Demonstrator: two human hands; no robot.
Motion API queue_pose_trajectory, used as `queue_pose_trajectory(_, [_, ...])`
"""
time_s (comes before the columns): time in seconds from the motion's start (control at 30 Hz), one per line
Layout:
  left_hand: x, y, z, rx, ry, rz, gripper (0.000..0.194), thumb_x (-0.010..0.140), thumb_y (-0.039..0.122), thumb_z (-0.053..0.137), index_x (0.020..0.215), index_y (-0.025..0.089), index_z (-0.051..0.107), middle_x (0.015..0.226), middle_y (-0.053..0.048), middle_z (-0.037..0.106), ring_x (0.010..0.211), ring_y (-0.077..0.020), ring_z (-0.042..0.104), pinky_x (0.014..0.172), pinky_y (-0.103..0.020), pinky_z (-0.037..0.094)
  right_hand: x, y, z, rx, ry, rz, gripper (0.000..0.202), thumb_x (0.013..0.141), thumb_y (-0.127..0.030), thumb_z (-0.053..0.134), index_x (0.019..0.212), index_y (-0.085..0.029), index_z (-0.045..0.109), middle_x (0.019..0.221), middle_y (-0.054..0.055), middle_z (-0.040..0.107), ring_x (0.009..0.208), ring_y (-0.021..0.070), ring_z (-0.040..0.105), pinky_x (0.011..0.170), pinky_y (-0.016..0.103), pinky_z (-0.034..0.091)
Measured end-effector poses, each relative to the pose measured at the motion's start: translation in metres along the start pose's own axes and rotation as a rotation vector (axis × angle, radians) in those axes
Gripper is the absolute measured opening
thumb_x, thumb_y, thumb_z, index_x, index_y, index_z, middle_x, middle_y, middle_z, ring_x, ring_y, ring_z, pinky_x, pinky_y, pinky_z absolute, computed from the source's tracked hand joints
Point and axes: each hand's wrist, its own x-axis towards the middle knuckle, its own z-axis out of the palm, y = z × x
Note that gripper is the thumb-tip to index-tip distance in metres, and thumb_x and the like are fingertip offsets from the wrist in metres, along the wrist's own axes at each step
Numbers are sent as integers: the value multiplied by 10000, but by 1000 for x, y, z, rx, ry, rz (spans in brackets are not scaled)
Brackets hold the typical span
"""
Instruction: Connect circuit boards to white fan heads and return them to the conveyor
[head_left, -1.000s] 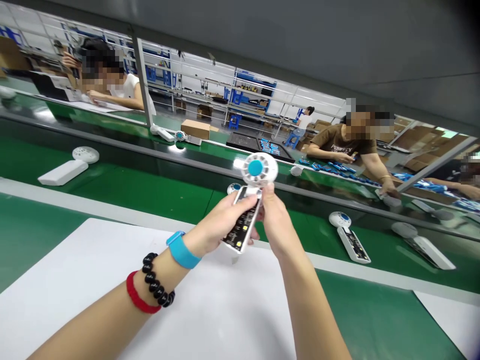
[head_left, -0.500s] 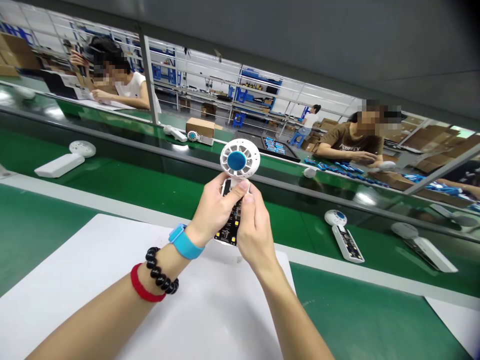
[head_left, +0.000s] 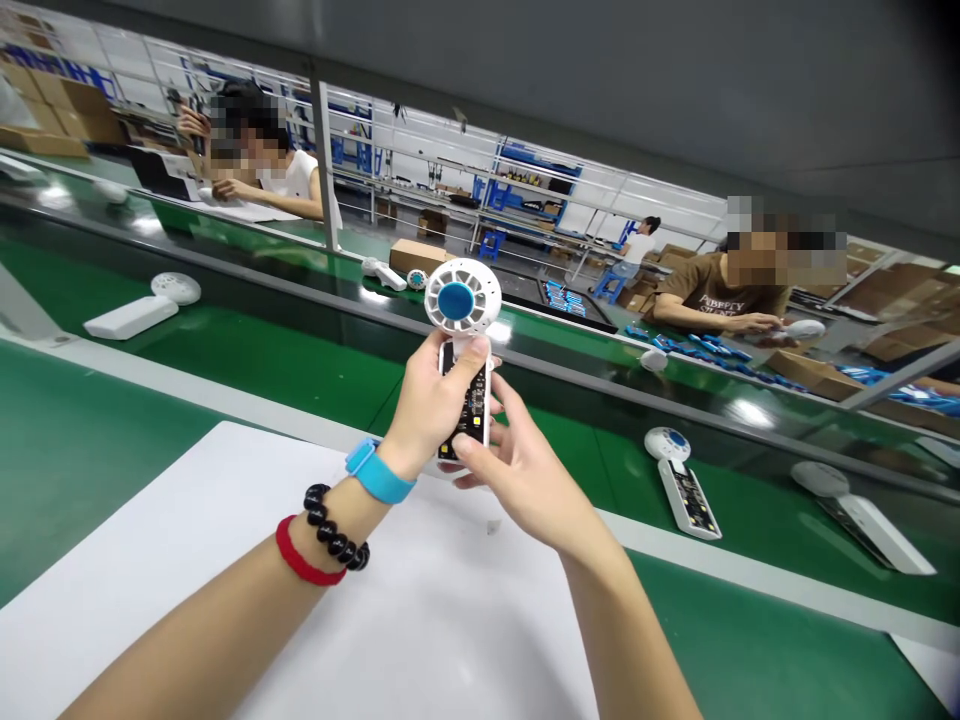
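Note:
I hold a white handheld fan (head_left: pixel 455 301) upright above the white sheet (head_left: pixel 315 560), its round grille with a blue centre facing me. Its handle is uncovered at the front and shows a black circuit board (head_left: pixel 475 408) with small yellow parts. My left hand (head_left: pixel 435 405) is closed round the handle's left side, thumb across the top of the board. Lower down, my right hand (head_left: pixel 529 475) grips the handle's bottom end, thumb on the board's lower edge and its other fingers partly hidden behind.
Past the sheet runs a green conveyor (head_left: pixel 300 370). On it lie a closed white fan (head_left: pixel 135 316) at left, an uncovered fan (head_left: pixel 686 490) at right and another fan (head_left: pixel 874 520) with its cover askew. Co-workers sit across the line. A grey shelf (head_left: pixel 600 90) hangs overhead.
My right hand has slid from the upper handle down to its bottom end, its fingers opening out. My left hand keeps its hold. The view has shifted slightly.

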Motion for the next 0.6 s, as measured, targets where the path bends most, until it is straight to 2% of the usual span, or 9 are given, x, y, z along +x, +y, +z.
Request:
queue_pose_trajectory(0.1, [1, 1, -2, 46, 27, 60, 357, 836, 474, 713, 954, 170, 569, 844, -41, 709, 507, -134, 639, 489, -243, 531, 0, -2, 8, 59, 45, -6, 704, 896, -221, 622, 1514, -224, 285, 1115, 77, 657, 860, 152, 706, 777, 295, 616])
queue_pose_trajectory(0.2, [2, -3, -1, 80, 33, 80, 346, 858, 480, 692, 950, 169, 574, 833, -39, 703, 528, -123, 641, 538, -236, 545, 3, -2, 14, 86, 131, 7, 577, 878, -153, 595, 1421, -193, 406, 1036, 58, 664, 821, 139, 691, 764, 289, 628])
queue_pose_trajectory(0.33, [10, -10, -8, 153, -72, -91, 439, 847, 576, 667, 1034, 189, 575, 882, -48, 708, 562, -144, 658, 523, -244, 545, 11, 3, 8, 124, 175, 110, 528, 865, -129, 602, 1370, -158, 450, 869, 33, 698, 676, 135, 706, 661, 255, 620])
queue_pose_trajectory(0.43, [24, -13, -26, 235, -140, -235, 538, 834, 660, 627, 1034, 161, 620, 954, -111, 709, 680, -185, 686, 516, -243, 540, 16, 12, -4, 141, 260, 185, 368, 866, -145, 622, 1227, -113, 555, 758, 46, 716, 578, 143, 703, 579, 220, 589])
queue_pose_trajectory(0.53, [40, -14, -53, 295, -11, -234, 557, 856, 664, 584, 1081, 156, 613, 1060, -155, 701, 834, -226, 699, 572, -270, 564, 21, 25, -18, 185, 339, 226, 225, 866, -137, 627, 1089, -105, 610, 762, 74, 730, 596, 148, 710, 578, 210, 587])
queue_pose_trajectory(0.6, [50, -16, -71, 368, 97, -188, 484, 854, 587, 628, 1074, 156, 612, 1066, -153, 701, 911, -231, 686, 618, -268, 561, 25, 38, -27, 216, 359, 236, 171, 885, -153, 621, 1049, -107, 614, 803, 92, 736, 587, 134, 693, 565, 206, 586])
